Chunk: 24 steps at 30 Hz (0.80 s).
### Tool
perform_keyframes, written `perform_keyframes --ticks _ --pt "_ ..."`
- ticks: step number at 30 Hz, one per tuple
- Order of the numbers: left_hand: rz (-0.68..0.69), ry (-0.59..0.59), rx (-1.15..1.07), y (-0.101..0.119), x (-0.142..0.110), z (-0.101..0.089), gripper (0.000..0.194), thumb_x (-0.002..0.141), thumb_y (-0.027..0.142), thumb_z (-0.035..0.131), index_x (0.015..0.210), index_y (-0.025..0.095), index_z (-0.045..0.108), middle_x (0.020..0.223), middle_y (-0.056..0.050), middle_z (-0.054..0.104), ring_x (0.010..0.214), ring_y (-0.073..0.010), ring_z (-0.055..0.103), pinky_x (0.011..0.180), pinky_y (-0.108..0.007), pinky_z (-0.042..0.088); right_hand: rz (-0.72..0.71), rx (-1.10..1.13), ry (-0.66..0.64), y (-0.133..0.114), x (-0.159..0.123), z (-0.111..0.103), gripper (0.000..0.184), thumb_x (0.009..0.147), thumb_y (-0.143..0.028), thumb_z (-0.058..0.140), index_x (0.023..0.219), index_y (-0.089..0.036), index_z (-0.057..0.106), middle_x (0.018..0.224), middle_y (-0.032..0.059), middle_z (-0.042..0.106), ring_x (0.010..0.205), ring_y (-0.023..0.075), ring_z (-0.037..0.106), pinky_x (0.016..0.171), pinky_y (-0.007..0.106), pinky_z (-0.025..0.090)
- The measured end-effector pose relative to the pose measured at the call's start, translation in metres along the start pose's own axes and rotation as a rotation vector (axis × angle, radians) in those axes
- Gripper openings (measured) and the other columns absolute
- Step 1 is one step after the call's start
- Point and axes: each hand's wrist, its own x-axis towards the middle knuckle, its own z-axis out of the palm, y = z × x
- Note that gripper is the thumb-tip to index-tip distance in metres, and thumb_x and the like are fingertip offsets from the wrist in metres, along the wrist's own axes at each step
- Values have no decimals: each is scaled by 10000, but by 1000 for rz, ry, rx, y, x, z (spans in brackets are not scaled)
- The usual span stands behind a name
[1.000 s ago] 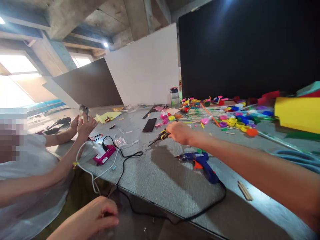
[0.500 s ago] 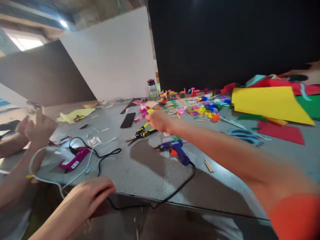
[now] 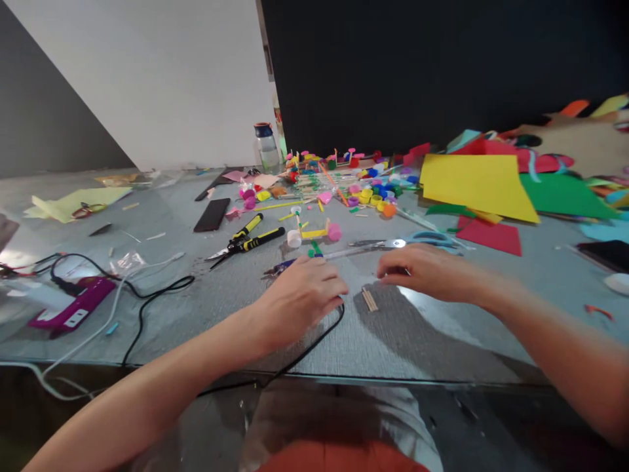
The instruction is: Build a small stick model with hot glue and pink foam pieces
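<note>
My left hand point(image 3: 307, 292) is over the blue glue gun, its fingers curled round the handle area. Only the gun's dark nozzle end point(image 3: 275, 269) shows past the knuckles, and the black cord point(image 3: 314, 347) comes out below the fingertips. My right hand point(image 3: 422, 270) hovers to the right with bent fingers and a gap at the thumb; nothing shows in it. Between the hands lie a few short wooden sticks point(image 3: 369, 299). Beyond the left hand stands a small frame of sticks and bottle caps, with a white cap point(image 3: 293, 238) and a pink cap point(image 3: 334, 231).
Blue-handled scissors point(image 3: 422, 241) lie just behind my right hand. Yellow-black pliers point(image 3: 243, 244) and a dark phone point(image 3: 212, 215) are further left. A purple power strip point(image 3: 78, 305) trails cables. Coloured caps point(image 3: 373, 195), a bottle point(image 3: 266, 147) and yellow sheets point(image 3: 476, 183) sit at the back.
My left hand has come up from the table's front edge onto the glue gun. My right hand has drawn back from near the pliers and caps. The view has turned right and down.
</note>
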Motion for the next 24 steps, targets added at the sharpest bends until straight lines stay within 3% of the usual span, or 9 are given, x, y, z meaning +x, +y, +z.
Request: perform_keyframes --ticks 3,8,17,24 --pt "-7 -99 44 7 28 19 228 951 378 632 979 162 700 970 -65 704 940 -252 624 790 -390 430 30 57 -26 7 -6 13 89 887 -208 631 842 -230 704 794 3 715 704 159 606 637 281 386" --pt "-68 -78 112 17 48 44 444 902 566 632 1003 135 657 960 -102 691 950 -292 613 766 -406 404 37 124 -51 5 -10 20 91 836 -217 696 925 -221 678 756 -5 679 650 156 557 597 287 361" --pt "-102 -117 70 17 53 50 227 961 352 586 987 142 666 956 -93 695 945 -278 627 783 -411 408 18 129 24 -3 -9 28 77 854 -246 723 908 -215 679 752 1 682 663 167 579 611 291 355" --pt "-109 -77 34 3 47 43 191 929 344 640 992 166 664 993 -78 707 977 -270 632 817 -408 414 7 100 93 3 -5 37 161 890 -306 714 1019 -211 693 780 2 688 678 157 582 623 275 350"
